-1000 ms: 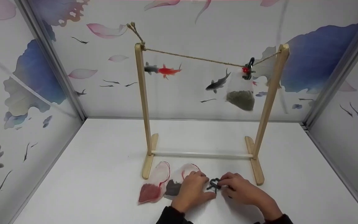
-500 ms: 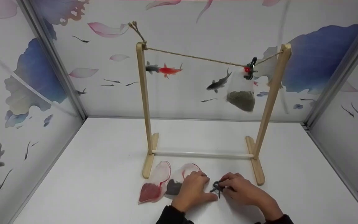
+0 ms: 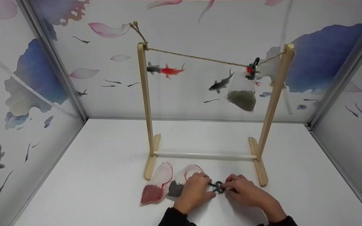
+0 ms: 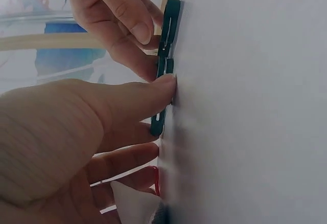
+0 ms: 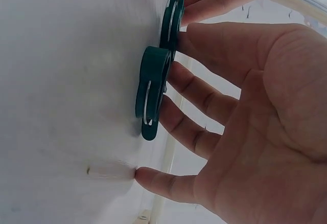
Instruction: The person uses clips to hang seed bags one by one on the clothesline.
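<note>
Two dark green plastic clips (image 3: pixel 219 187) with wire springs lie end to end on the white table between the hands. My left hand (image 3: pixel 196 190) pinches the nearer clip (image 4: pixel 158 116) in the left wrist view, thumb across it and index finger behind. My right hand (image 3: pixel 247 193) holds the other clip (image 5: pixel 150 88) with its fingertips, the thumb tip partly hidden behind the clips. Beside the left hand lie a mesh bag with red filling (image 3: pixel 151 194) and a mesh bag with dark grey filling (image 3: pixel 175 189), the latter partly covered by that hand.
Behind the hands stands a wooden frame (image 3: pixel 273 103) with a twine line (image 3: pixel 196 57) across its top. A similar green clip (image 3: pixel 252 69) holds a bag of greenish filling (image 3: pixel 241 99) near the right post. Printed walls enclose the table.
Under the right fingers the green clip has turned, then shifted slightly back toward the left hand. The left thumb has drawn in a little. Both bags on the table stay put.
</note>
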A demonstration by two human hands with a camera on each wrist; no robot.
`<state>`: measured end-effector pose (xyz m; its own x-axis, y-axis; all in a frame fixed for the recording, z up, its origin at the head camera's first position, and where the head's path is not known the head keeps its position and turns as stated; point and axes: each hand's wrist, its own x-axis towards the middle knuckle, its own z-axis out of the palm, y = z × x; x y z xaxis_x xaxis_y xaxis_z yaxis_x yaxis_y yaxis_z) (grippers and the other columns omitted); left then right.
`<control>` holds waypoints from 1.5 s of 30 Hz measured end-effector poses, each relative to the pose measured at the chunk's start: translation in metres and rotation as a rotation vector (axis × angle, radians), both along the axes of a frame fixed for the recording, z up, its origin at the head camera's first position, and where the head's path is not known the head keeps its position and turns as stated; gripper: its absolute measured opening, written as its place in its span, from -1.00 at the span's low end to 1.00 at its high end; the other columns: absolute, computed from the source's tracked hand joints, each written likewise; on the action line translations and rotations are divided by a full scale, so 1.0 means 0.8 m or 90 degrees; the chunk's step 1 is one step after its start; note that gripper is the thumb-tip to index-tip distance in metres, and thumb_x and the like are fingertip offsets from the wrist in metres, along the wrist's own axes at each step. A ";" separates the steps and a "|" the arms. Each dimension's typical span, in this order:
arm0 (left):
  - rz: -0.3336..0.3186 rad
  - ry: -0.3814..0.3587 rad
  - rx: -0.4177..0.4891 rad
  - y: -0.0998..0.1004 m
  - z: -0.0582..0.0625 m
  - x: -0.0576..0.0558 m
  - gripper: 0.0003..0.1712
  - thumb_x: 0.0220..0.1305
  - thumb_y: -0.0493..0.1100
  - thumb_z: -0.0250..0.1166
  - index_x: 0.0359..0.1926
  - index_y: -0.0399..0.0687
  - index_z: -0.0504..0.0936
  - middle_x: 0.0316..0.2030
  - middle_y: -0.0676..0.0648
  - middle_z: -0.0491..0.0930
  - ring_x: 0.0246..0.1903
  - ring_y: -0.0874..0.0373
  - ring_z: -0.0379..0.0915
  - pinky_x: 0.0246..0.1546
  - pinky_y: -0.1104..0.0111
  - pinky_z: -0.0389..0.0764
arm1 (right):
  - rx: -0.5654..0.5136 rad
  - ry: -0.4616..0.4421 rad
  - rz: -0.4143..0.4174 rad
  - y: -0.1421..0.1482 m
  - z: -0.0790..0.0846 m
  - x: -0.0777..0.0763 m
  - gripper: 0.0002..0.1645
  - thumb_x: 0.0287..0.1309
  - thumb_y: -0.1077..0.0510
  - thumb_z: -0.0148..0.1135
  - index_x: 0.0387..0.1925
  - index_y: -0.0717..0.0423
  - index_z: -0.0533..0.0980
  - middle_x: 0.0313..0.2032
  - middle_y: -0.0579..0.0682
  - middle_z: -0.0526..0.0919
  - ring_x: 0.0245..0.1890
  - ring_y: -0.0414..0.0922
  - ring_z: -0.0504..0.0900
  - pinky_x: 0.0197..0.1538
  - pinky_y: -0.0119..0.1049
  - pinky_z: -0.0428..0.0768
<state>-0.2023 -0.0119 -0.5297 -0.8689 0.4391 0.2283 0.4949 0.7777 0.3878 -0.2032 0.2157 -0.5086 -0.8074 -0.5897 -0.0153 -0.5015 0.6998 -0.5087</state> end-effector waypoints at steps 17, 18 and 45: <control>-0.010 0.057 -0.031 -0.001 -0.003 0.002 -0.69 0.27 0.00 0.48 -0.09 -0.08 0.74 -0.13 0.00 0.72 -0.10 0.09 0.59 -0.04 0.31 0.59 | 0.016 0.002 0.006 0.001 -0.001 -0.002 -0.71 0.39 0.21 0.25 0.07 0.05 0.71 -0.03 -0.03 0.63 -0.08 -0.04 0.53 -0.12 -0.17 0.57; -0.011 0.060 -0.039 -0.001 -0.003 0.002 -0.69 0.28 0.01 0.47 -0.08 -0.07 0.74 -0.13 0.00 0.72 -0.10 0.08 0.59 -0.04 0.30 0.58 | 0.016 -0.001 0.005 0.001 -0.001 -0.002 -0.71 0.38 0.21 0.25 0.06 0.04 0.71 -0.03 -0.03 0.63 -0.07 -0.04 0.53 -0.12 -0.15 0.57; -0.081 -0.026 0.054 -0.014 0.020 -0.004 -0.46 0.48 0.13 0.28 0.25 -0.14 0.62 0.03 -0.04 0.70 0.10 0.12 0.57 0.15 0.32 0.57 | -0.050 0.079 -0.048 -0.001 0.011 -0.013 -0.87 0.16 0.12 0.53 -0.32 -0.17 0.69 -0.08 -0.17 0.76 -0.07 -0.17 0.74 -0.05 -0.14 0.71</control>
<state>-0.2054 -0.0232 -0.5137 -0.8170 0.5263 0.2356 0.5697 0.6735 0.4711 -0.2132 0.2149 -0.5000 -0.8423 -0.5229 0.1309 -0.5113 0.6980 -0.5013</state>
